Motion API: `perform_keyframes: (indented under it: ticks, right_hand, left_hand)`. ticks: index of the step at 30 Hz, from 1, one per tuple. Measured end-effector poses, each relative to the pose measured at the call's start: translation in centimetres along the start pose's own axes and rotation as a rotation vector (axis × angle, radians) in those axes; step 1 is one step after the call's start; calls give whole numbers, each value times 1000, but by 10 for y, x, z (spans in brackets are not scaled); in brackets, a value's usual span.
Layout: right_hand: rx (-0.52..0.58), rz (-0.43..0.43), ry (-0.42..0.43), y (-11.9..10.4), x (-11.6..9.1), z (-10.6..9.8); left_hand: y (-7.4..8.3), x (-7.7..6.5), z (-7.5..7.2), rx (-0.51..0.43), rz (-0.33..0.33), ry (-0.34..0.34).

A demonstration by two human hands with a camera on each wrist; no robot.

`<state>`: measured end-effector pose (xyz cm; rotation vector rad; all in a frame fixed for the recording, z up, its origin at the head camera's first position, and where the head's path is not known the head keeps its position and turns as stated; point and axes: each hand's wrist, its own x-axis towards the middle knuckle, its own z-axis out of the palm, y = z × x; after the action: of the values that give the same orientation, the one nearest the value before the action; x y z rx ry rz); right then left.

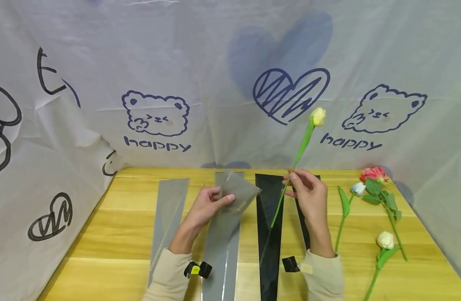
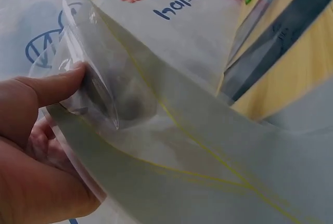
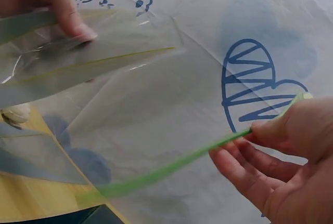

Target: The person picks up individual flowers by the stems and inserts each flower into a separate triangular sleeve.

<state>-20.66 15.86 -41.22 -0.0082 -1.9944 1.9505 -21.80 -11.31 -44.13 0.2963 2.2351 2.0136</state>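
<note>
My left hand (image 1: 207, 205) grips a grey flower sleeve (image 1: 242, 195) near its top. The sleeve is see-through in front, with yellow trim lines, and its mouth flares open in the left wrist view. My right hand (image 1: 311, 192) pinches the green stem of an artificial tulip (image 1: 318, 116) between thumb and fingers. The pale yellow bloom points up and to the right, and the lower stem slants down over a black sleeve (image 1: 269, 251). In the right wrist view, the tulip stem (image 3: 161, 172) and the raised sleeve (image 3: 62, 76) are apart.
Another grey sleeve (image 1: 166, 217) lies on the wooden table (image 1: 110, 234) at left. A second black sleeve (image 1: 304, 225) lies partly under my right arm. To the right lie a pink rose (image 1: 374, 174), a blue-white tulip (image 1: 357, 189) and a white tulip (image 1: 385, 240). A printed cloth hangs behind.
</note>
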Motion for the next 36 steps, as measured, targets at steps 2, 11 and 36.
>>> perform_keyframes:
  ticks: [2, 11, 36]
  right_hand:
    - [61, -15, 37, -2, 0, -1]
    - [370, -295, 265, -33, -5, -8]
    - [252, -277, -74, -26, -13, 24]
  left_hand:
    - [-1, 0, 1, 14, 13, -7]
    - [0, -1, 5, 103, 47, -10]
    - [12, -5, 15, 136, 90, -79]
